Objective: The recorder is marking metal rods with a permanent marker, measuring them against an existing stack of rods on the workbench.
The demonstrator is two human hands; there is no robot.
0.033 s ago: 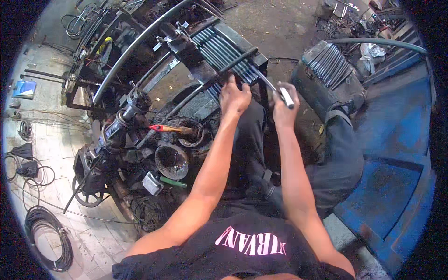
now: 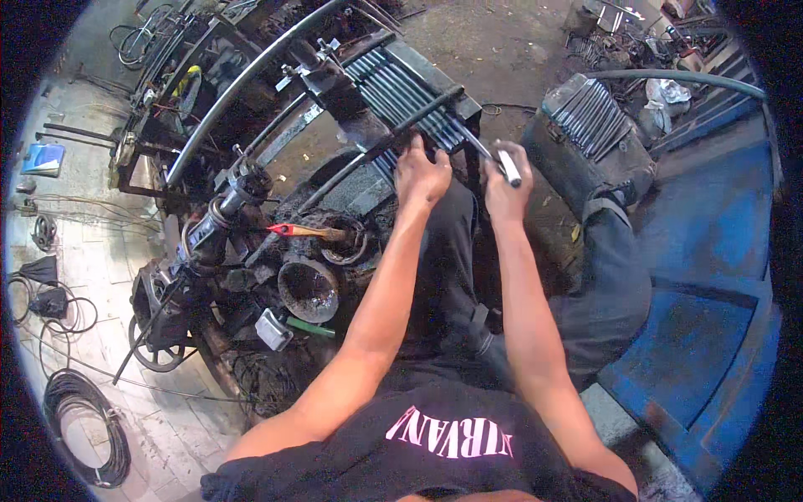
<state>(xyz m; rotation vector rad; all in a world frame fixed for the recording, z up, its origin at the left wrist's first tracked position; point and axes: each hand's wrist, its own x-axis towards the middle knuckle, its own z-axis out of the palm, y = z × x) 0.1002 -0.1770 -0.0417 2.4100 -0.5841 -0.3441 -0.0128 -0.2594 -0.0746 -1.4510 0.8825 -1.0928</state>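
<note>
Head view: left hand (image 2: pixel 421 176) presses dark bar (image 2: pixel 381 144); right hand (image 2: pixel 504 180) fingers clench white marker (image 2: pixel 509 168)

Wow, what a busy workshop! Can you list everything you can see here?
Finned metal block: one, dark grey, top centre, under the left hand.
Second finned block: one, grey, upper right.
Marker-like white tool: one, in the right hand.
Long metal bar: one, grey, upper left.
Brush with red handle: one, centre left.
Round metal pot: one, dark, centre.
Coiled cable: one, black, lower left floor.
Blue platform: one, right.
Left hand: on the block.
Right hand: gripping the tool.
</note>
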